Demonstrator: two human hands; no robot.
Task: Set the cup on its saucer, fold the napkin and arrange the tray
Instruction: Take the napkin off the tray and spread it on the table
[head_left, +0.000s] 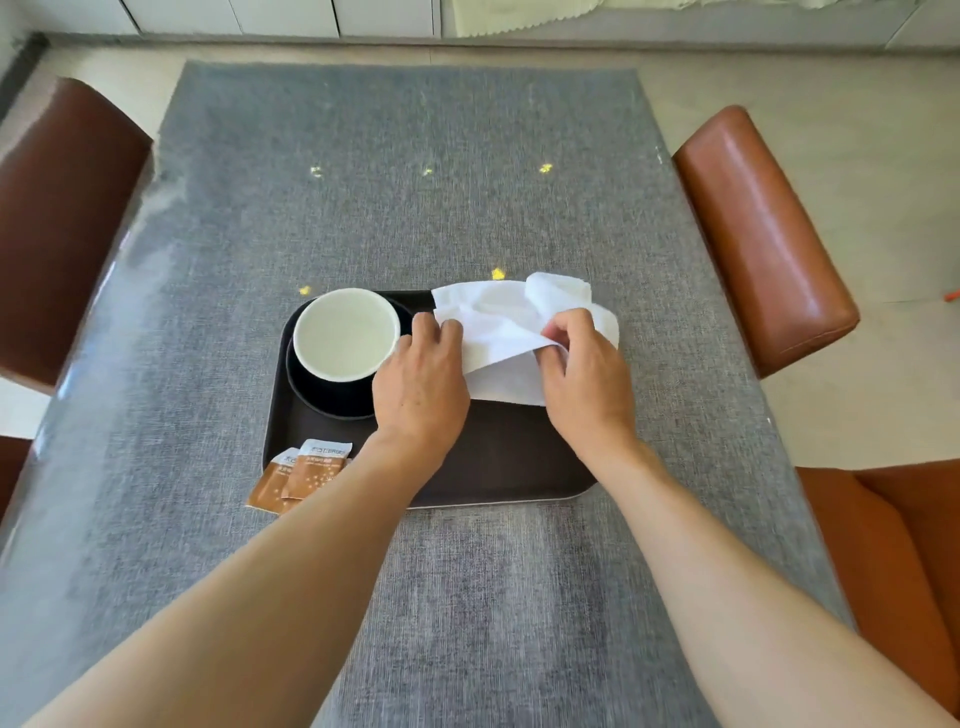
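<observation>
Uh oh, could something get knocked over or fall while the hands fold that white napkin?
Maybe. The left hand is pressed right beside the cup on its saucer, so a sideways nudge could tip or slide the cup. The napkin hangs over the tray's far edge, so the fold by the right hand might end up crooked. The packets poke over the near-left rim and could slip off.

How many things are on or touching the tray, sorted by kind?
Cup: 1
Saucer: 1
Napkin: 1
Sugar packets: 2, overhanging the edge of the tray
Total: 5
</observation>
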